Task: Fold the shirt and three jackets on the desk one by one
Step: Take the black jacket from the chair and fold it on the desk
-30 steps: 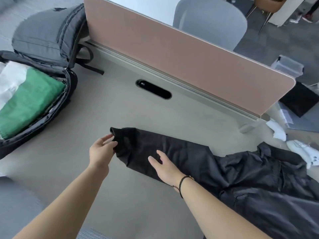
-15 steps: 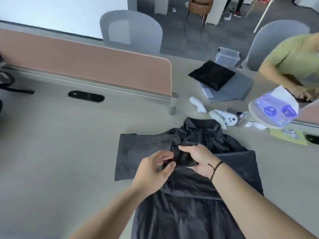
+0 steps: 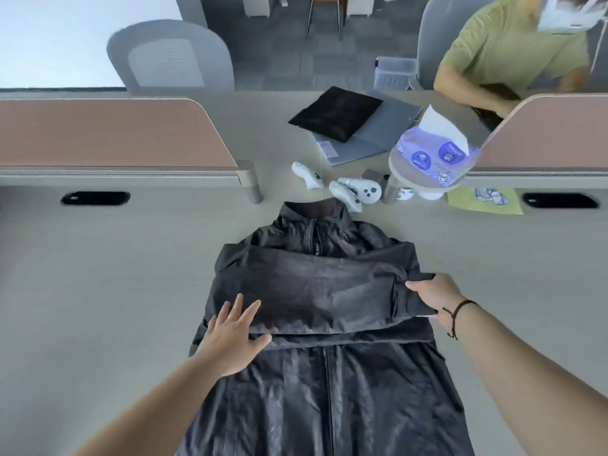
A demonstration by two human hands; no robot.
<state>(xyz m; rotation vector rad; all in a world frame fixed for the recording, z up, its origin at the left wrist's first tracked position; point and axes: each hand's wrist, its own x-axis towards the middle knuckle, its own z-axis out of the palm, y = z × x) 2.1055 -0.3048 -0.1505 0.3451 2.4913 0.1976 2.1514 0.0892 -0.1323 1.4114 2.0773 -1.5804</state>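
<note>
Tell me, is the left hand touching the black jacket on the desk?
Touching. The head view shows the left hand lying flat, fingers spread, on the folded sleeve of the black jacket.

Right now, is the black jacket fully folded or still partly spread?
Partly spread. A sleeve lies folded across the black jacket's chest, pressed by the left hand and gripped by the right hand; the lower body lies flat, unfolded.

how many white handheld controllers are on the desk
3, clustered behind the jacket collar: one on the left, one near the collar, one to the right with a round face. More may be hidden.
</note>
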